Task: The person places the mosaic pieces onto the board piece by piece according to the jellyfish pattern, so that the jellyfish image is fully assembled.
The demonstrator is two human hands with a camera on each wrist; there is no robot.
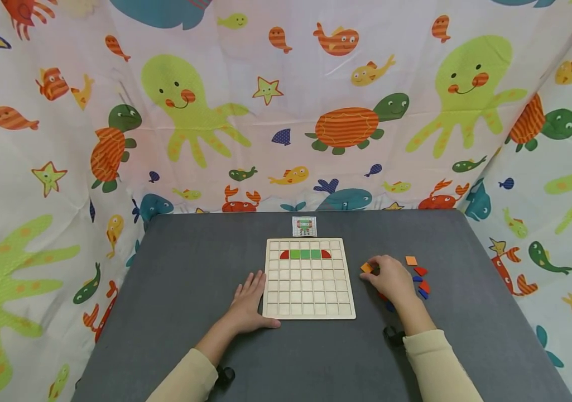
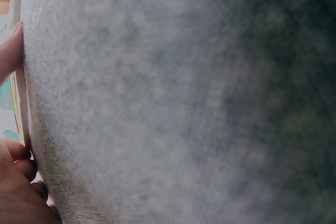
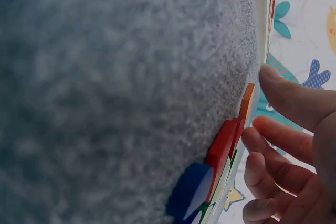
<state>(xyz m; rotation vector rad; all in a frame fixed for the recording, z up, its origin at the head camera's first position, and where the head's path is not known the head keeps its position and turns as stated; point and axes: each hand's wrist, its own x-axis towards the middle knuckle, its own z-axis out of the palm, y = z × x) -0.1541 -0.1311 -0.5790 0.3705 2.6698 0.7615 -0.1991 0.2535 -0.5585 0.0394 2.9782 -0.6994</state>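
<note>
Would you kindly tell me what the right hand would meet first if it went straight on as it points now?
Most likely the orange piece, right at the front of the right hand, though whether they touch is unclear. Beyond it, the board seems next.

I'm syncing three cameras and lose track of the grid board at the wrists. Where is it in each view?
Head: the grid board lies just right of centre, below mid-height, seen from above.
Left wrist: the grid board is a thin, pale strip along the far left.
Right wrist: the grid board is a narrow strip, edge-on, upper right.
Shared landmark: the grey table.
</note>
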